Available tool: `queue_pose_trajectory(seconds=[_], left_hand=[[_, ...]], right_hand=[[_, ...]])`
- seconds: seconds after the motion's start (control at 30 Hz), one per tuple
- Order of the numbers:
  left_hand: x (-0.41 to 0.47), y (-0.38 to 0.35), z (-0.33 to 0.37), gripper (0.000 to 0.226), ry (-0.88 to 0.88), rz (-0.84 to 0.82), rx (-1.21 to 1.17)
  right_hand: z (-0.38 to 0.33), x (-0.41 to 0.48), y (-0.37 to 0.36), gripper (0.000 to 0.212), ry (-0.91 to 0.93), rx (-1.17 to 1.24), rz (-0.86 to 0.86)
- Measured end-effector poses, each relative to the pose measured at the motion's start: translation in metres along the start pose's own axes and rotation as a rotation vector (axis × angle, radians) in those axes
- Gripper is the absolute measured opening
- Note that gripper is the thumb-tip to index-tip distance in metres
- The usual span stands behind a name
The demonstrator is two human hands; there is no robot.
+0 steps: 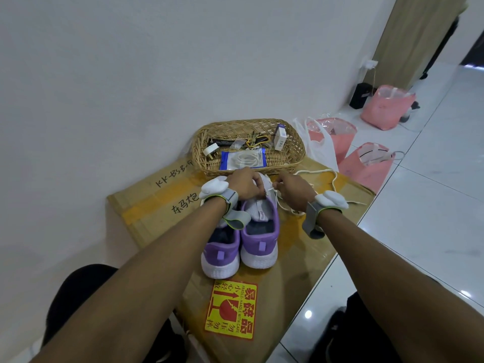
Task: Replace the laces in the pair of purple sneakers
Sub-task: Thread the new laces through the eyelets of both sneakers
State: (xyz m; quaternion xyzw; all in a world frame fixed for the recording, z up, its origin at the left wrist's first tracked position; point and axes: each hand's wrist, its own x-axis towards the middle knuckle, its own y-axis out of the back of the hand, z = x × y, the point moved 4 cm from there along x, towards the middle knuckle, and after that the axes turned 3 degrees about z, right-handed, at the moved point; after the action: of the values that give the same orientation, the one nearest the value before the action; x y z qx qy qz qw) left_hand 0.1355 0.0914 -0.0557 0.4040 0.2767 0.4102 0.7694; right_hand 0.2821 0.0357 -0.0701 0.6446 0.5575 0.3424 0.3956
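I see the pair of purple knit sneakers with white soles (243, 239) standing side by side in the middle of a flattened brown cardboard sheet (146, 205), heels toward me and toes pointing at the oval woven wicker basket (293, 150) that sits at the far edge of that cardboard.

My left hand (245, 183) rests curled over the toe end of the right-side sneaker, fingers pressed down on its upper; I cannot tell whether it grips anything. My right hand (294, 188), just beside it over the same shoe, pinches narrowly on a white flat shoelace (332, 183) at its tip. The rest of that lace trails loose across the cardboard on the side of the sneakers nearer the glossy floor tiles.

Inside the basket, nearest the sneakers, lies a blue-edged clear packet of coiled white laces (243, 159). Both wrists carry grey straps with white sensor pods. A red and yellow fragile sticker (231, 310) is on the cardboard just behind the sneakers' heels.
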Motion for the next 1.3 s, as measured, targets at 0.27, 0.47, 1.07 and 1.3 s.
queue_pose_trajectory(seconds=[0.27, 0.47, 1.07, 1.3], left_hand=[[-0.007, -0.001, 0.002, 0.002, 0.042, 0.076, 0.011], [-0.011, -0.004, 0.003, 0.007, 0.086, 0.158, 0.053], [-0.013, -0.023, 0.013, 0.019, 0.004, 0.238, 0.355], [-0.013, -0.02, 0.019, 0.023, -0.087, 0.199, 0.428]], right_hand=[[-0.012, 0.005, -0.003, 0.016, 0.055, -0.044, -0.055], [-0.004, 0.008, -0.006, 0.011, -0.001, 0.16, -0.026], [0.003, 0.011, -0.008, 0.032, -0.156, 0.28, -0.111], [0.006, 0.01, -0.011, 0.047, -0.175, 0.313, -0.019]])
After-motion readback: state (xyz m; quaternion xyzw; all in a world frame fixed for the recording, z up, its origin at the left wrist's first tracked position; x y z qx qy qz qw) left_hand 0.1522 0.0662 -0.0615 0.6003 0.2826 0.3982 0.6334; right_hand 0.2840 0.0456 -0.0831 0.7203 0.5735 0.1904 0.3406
